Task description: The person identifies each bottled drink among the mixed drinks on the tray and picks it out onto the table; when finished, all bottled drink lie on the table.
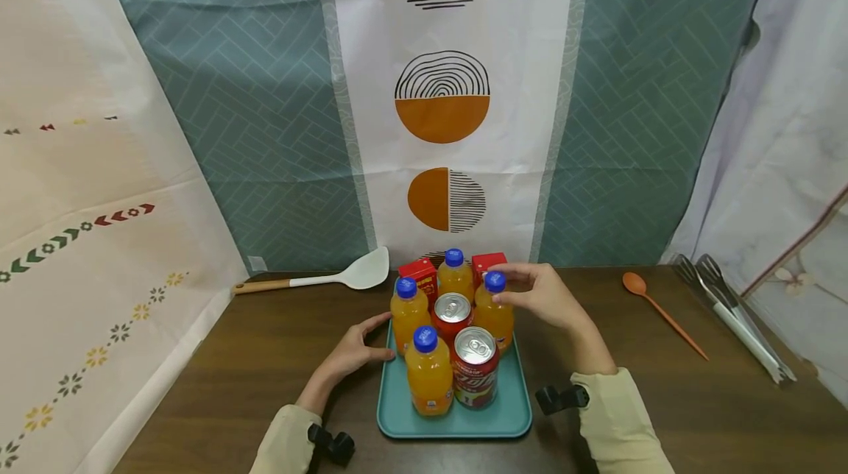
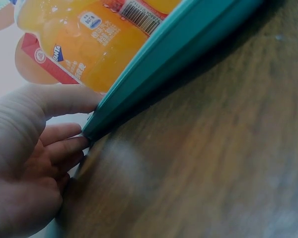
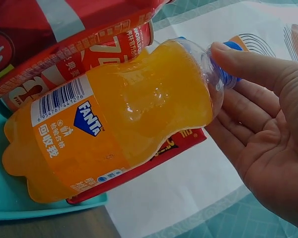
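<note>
A teal tray (image 1: pixel 464 426) carries several orange soda bottles (image 1: pixel 430 378) with blue caps, two red drink cans (image 1: pixel 475 378) and two red cartons (image 1: pixel 488 262). My left hand (image 1: pixel 354 349) is at the tray's left side and pinches its rim; the left wrist view shows the thumb on the rim and the fingers below it. With my right hand (image 1: pixel 543 297) I hold the Fanta bottle (image 3: pixel 124 114) at the right of the tray by its neck and cap. In the right wrist view the thumb lies on the cap and the fingers are behind the neck.
A white spatula (image 1: pixel 361 271) with a wooden handle lies at the back left. To the right are an orange spoon (image 1: pixel 662 312) and metal tongs (image 1: pixel 742 319) on the brown wooden table (image 1: pixel 252 386). Patterned cloth (image 1: pixel 265 91) hangs behind the table.
</note>
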Tool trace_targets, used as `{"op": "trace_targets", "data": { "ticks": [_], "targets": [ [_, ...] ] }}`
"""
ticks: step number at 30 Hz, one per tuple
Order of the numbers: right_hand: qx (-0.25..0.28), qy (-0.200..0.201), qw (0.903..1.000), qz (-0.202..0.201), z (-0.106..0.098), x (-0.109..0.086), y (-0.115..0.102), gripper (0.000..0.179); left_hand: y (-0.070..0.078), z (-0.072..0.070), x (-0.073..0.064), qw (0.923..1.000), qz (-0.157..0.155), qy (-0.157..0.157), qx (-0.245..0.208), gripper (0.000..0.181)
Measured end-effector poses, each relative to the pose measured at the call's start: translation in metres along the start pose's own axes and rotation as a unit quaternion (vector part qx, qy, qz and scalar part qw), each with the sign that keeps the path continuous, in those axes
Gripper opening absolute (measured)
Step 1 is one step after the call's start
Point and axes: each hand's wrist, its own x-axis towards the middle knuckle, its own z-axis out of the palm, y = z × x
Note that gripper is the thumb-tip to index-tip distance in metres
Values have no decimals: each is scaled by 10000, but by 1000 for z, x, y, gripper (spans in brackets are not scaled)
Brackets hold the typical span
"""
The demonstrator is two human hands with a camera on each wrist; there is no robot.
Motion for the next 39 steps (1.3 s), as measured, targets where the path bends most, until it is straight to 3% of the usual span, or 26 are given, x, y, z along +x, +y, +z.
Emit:
{"op": "trace_targets", "data": {
  "ticks": [8,13,17,22,26,39],
  "targets": [
    [26,137,9999,40,1,-1,-5,45,2,0,1,10000,5,8,-35,75],
    [-41,511,9987,-3,-1,-4,-10,44,-1,2,1,9998,189,-38,52,76],
    [300,827,9961,13,-5,-8,-15,44,-2,2,1,9992,335,-33,211,76],
    [941,1252,9877,-47,-11,-11,-20,45,-1,1,2,10000,76,-54,2,77],
    [1060,1533,9823,-197,-18,-15,-22,43,-2,1,2,10000,-46,-4,54,76],
    [1557,2319,9600,-202,-49,-26,-12,38,-2,1,-1,10000,-25,31,34,75]
  ]
}}
